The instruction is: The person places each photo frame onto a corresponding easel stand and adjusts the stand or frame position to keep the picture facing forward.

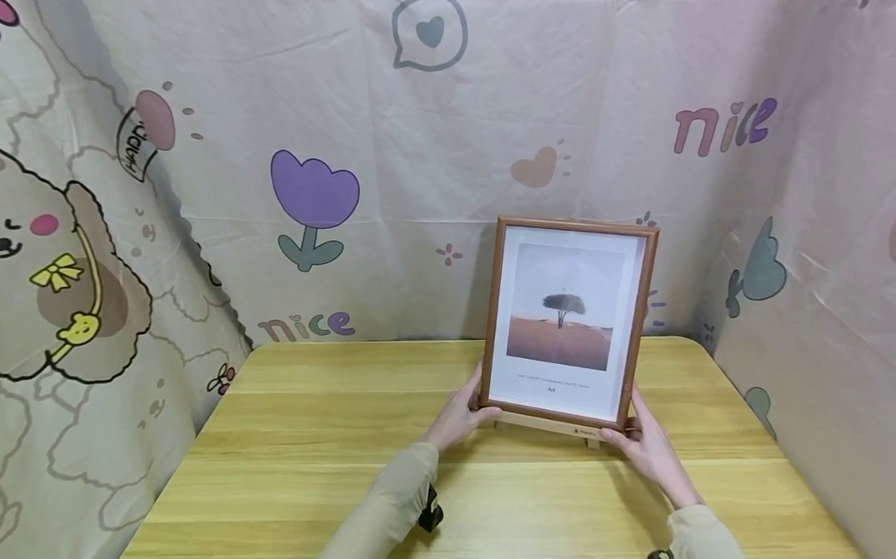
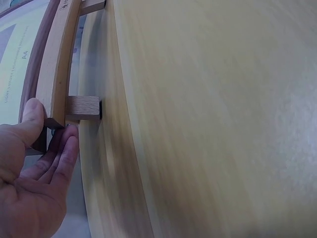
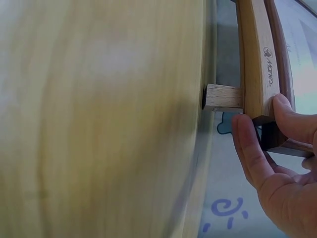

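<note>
One brown picture frame (image 1: 637,325) holds a tree print (image 1: 559,308).

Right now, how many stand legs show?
2: the left leg, near the left hand, and the right leg, near the right hand. Others may be hidden behind the frame.

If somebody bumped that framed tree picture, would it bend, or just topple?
The framed tree picture would probably stay stiff, judging by its straight, rigid-looking border. Pushed near the top, it might tip, since it stands tall above a narrow wooden ledge and the left hand and right hand hold only its lower corners.
</note>
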Motion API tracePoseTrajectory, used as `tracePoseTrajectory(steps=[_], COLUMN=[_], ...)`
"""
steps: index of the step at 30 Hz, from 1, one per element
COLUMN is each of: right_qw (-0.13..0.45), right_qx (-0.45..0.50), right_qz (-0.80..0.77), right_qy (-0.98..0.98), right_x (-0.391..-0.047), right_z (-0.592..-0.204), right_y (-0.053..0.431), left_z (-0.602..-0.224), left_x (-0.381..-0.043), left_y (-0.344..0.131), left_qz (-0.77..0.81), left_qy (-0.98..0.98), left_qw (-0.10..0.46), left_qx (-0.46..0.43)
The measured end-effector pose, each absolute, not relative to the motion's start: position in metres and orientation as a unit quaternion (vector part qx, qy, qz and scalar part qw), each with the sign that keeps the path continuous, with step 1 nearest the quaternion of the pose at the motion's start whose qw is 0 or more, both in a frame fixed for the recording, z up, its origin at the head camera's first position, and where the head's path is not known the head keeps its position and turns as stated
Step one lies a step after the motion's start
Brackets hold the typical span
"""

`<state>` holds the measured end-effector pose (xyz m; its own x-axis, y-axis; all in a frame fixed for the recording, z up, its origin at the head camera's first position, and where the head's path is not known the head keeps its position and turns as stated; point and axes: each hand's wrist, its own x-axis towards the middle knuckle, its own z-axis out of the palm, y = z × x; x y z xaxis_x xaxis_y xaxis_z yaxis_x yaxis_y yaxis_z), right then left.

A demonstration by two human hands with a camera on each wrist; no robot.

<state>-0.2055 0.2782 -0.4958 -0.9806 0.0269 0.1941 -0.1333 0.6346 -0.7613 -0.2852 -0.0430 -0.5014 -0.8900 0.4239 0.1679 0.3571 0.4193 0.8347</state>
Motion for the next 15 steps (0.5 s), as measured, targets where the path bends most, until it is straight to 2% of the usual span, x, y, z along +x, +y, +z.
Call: tracePoseTrajectory(steps=[15], right_qw=[0.097], right_qx=[0.032], right_qz=[0.43], right_qy=[-0.897], right_x=[-0.2073], right_z=[-0.4968], right_y=[0.273], left_z=[-0.5029], left_x=[-0.2854], left_y=[-0.0477], left_qz=[0.471], left_qy=[0.852], left_qw=[0.037], left_qx=[0.226])
